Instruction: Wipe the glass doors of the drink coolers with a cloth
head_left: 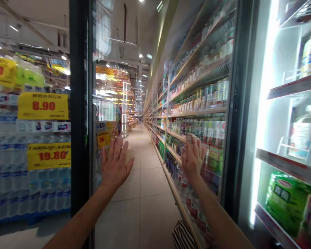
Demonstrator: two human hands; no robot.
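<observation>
A glass cooler door (80,86) with a black frame stands in front of me, swung out from the lit cooler. My left hand (115,164) lies flat against the glass with its fingers spread and holds nothing. Further right, my right hand (193,157) is up at the same pane, its fingers bent over a small pale crumpled cloth (190,137). Slight blur hides the cloth's edges. Both forearms reach up from the bottom of the view.
At right, the lit cooler shelves (282,162) hold bottles and a green drink pack (285,197). Bottled water (46,180) with yellow price signs (43,105) is stacked at left. Through the glass show a tiled aisle (140,173), long drink shelves, and striped fabric (184,235) low down.
</observation>
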